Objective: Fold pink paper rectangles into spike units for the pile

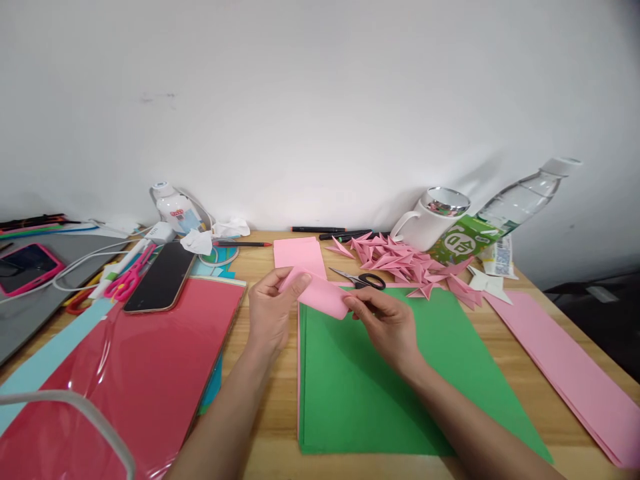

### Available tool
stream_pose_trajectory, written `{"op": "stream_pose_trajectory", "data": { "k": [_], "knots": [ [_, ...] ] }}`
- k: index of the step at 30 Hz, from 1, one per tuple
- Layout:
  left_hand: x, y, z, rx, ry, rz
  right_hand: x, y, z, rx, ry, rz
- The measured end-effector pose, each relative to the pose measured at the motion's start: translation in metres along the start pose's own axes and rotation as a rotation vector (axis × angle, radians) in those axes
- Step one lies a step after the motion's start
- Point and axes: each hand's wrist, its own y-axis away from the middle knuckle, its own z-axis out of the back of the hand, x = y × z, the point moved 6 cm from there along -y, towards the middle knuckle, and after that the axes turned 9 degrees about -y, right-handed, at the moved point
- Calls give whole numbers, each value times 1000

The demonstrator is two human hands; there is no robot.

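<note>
Both my hands hold a small pink paper strip [320, 293] above the top edge of a green sheet [380, 387]. My left hand [270, 307] pinches its left end, and my right hand [387, 320] pinches its right end, where the paper curls over. Just behind lie black-handled scissors [363, 279] and a flat pink paper rectangle [299, 255]. A heap of folded pink paper pieces [405, 263] sits to the right of the scissors.
A red sheet stack [145, 373] with a phone [161, 279] on it lies at left, beside pink scissors [129, 277] and a laptop. A white mug [433, 223], a tilted water bottle [520, 200] and long pink strips [565, 367] are at right. Markers [320, 230] line the wall.
</note>
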Motion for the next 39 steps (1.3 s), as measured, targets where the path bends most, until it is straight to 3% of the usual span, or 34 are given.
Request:
{"op": "stream_pose_trajectory", "data": {
  "k": [14,24,30,39],
  "knots": [
    [-3,-1,8,-72,-40,-78,-3,1,-1,-5,-15,-38],
    [-2,-2,8,-48,-43,-63,-15,4,0,-19,-113,-178],
    [-3,-3,12,-33,-166,-137,-13,4,0,-27,-130,-174],
    [-4,-5,8,-1,-198,-105,-15,5,3,-68,-130,-181]
  ]
}}
